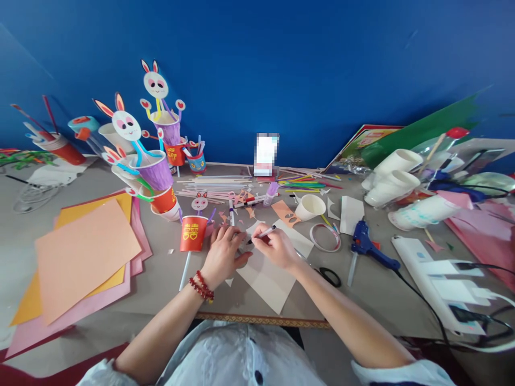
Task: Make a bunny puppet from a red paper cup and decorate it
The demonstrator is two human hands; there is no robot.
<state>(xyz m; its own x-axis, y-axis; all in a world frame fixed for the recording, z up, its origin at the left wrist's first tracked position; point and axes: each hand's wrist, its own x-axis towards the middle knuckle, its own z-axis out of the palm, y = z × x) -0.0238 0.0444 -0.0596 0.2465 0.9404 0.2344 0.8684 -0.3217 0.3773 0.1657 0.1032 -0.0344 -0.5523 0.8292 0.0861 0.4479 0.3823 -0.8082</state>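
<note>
My right hand (277, 249) is closed round a slim white marker (265, 232), its dark tip pointing down to the left. Under that tip lies a small white paper cutout (245, 245), partly hidden by fingers. With thumb and forefinger, my left hand (223, 252) holds the cutout against the table. A white sheet of paper (269, 281) is beneath my right hand. Just left of my left hand stands a red paper cup (192, 234) with gold characters, a pink rabbit face (199, 202) rising above it.
Taller rabbit cup figures (155, 171) and stacked coloured paper (88, 257) stand at left. Pipe cleaners and sticks (217, 183) lie behind my hands. To the right are a white cup (310, 207), tape roll (325, 237), black-handled scissors (330, 276), blue glue gun (368, 244) and power strip (434, 284).
</note>
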